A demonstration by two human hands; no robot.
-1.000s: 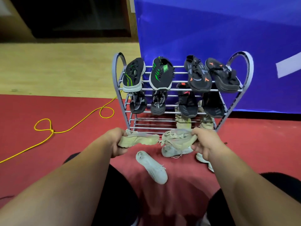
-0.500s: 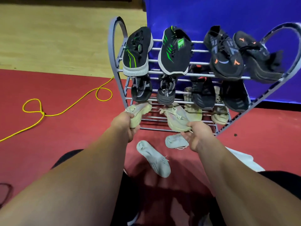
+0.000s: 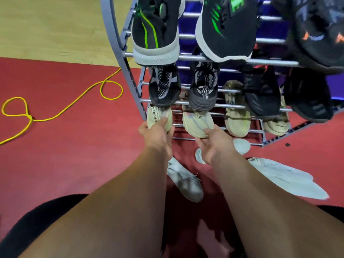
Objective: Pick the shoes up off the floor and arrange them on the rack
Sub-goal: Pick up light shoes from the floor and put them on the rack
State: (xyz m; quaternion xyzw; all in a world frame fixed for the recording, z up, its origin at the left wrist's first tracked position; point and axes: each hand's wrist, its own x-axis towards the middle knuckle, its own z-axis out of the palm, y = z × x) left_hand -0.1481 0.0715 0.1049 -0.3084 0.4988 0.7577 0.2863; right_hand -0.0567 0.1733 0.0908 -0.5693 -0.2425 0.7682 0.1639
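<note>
Red floor (image 3: 74, 146) still carries the white shoes (image 3: 184, 181); the tan pair, in mid-air a second ago, now lies toe-in on the bottom shelf of the rack (image 3: 111, 34); left hand (image 3: 156, 135) keeps a pinching grip on the left tan shoe (image 3: 159, 118), right hand (image 3: 214, 145) on the right tan shoe (image 3: 197, 122); letting go looks next.

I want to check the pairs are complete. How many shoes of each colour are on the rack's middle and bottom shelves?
Black-and-grey shoes: 2
Black shoes: 2
Beige shoes: 4, one gripped by the left hand, one by the right hand
Total: 8
</note>
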